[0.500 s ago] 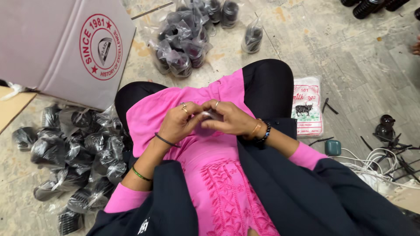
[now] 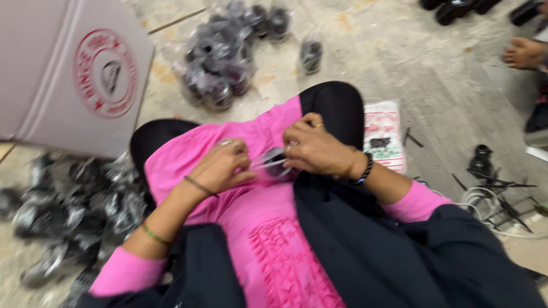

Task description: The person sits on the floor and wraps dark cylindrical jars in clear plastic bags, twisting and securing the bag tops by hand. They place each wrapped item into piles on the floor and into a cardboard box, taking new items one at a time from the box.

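Hands meet over the lap: left hand (image 2: 224, 165) and right hand (image 2: 314, 149) pinch a small dark part in clear plastic bag (image 2: 273, 162) between them, so bagging step seems underway, and closing it needs steady fingers.

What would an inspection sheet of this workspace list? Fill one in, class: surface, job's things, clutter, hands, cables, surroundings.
Surface: grey floor, stained.
Job's things: small dark part in a clear bag, on the lap.
Clutter: bagged parts piled at left and ahead; printed packet.
Hands: left hand and right hand both pinch the bag.
Cables: white coil, right.
Surroundings: cardboard box; another person's foot.
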Available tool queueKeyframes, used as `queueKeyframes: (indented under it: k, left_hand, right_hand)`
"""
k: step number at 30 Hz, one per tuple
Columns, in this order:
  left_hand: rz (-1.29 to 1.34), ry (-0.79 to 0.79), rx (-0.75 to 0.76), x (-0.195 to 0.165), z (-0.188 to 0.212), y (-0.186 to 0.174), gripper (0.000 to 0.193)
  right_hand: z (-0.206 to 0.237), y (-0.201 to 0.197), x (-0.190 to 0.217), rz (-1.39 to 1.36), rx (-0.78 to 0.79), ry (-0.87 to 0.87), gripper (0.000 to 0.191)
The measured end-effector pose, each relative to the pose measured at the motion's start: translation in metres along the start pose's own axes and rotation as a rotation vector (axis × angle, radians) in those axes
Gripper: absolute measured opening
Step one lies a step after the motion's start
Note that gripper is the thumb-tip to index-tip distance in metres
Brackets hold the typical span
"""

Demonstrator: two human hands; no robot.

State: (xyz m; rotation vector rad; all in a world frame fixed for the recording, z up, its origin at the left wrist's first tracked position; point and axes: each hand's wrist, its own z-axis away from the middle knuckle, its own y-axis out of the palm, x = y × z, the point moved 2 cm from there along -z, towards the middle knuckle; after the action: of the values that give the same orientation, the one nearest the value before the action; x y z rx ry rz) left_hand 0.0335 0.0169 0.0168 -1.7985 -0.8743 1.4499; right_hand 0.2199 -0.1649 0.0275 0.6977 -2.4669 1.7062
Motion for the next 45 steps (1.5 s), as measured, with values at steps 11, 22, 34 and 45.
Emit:
queueKeyframes:
  k: [11, 22, 34, 45]
  left_hand:
    - [0.154, -0.062, -0.17, 0.0, 0.023, 0.035, 0.032]
    - [-0.508, -0.012, -0.278, -0.021, 0.021, -0.006, 0.014]
    - [0.154, -0.411, -0.65, -0.007, 0.033, 0.04, 0.019]
    - [0.739, -0.76, -0.197, 0.016, 0.064, 0.057, 0.023]
  right_hand:
    - [0.013, 0.047, -0.01, 0.077, -0.161, 0.228, 0.01]
    - [0.013, 0.044, -0.004, 0.027, -0.083, 0.171, 0.016]
    - [0.007, 0.044, 0.0, -0.119, -0.2, 0.272, 0.016]
    - [0.01, 0.046, 0.003, -0.19, -0.228, 0.28, 0.012]
